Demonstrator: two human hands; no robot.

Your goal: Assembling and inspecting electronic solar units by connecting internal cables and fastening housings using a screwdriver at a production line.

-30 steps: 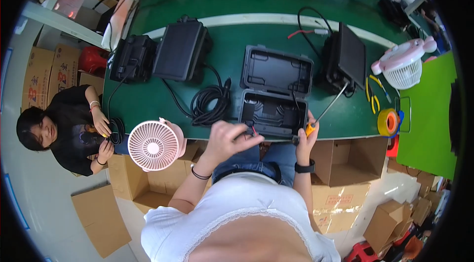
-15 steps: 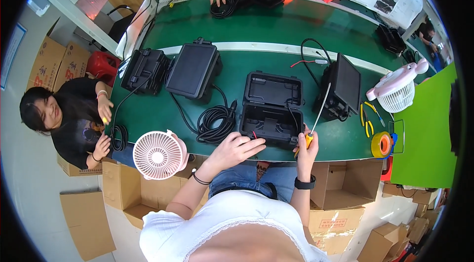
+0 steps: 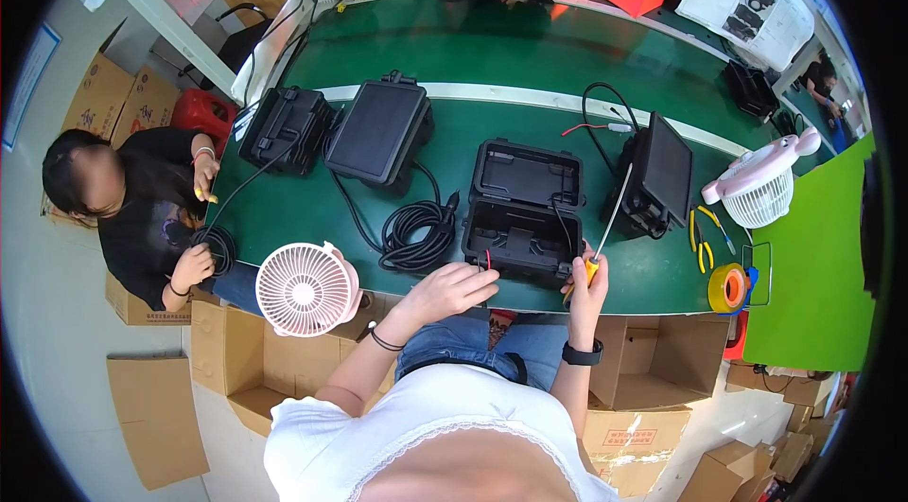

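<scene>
Got an open black plastic case (image 3: 518,268) near the edge of the surface (image 3: 653,281); probably light, stiff, best grabbed by the side walls. Gripping a yellow-handled screwdriver (image 3: 592,268) in right hand (image 3: 588,290); can't tell if pinching the red wire (image 3: 489,259) with left hand (image 3: 452,289).

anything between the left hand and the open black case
Nothing visible blocks it: the left hand is by the near left corner of the open black case, a red wire beside the hand. The screwdriver is off to the right.
</scene>
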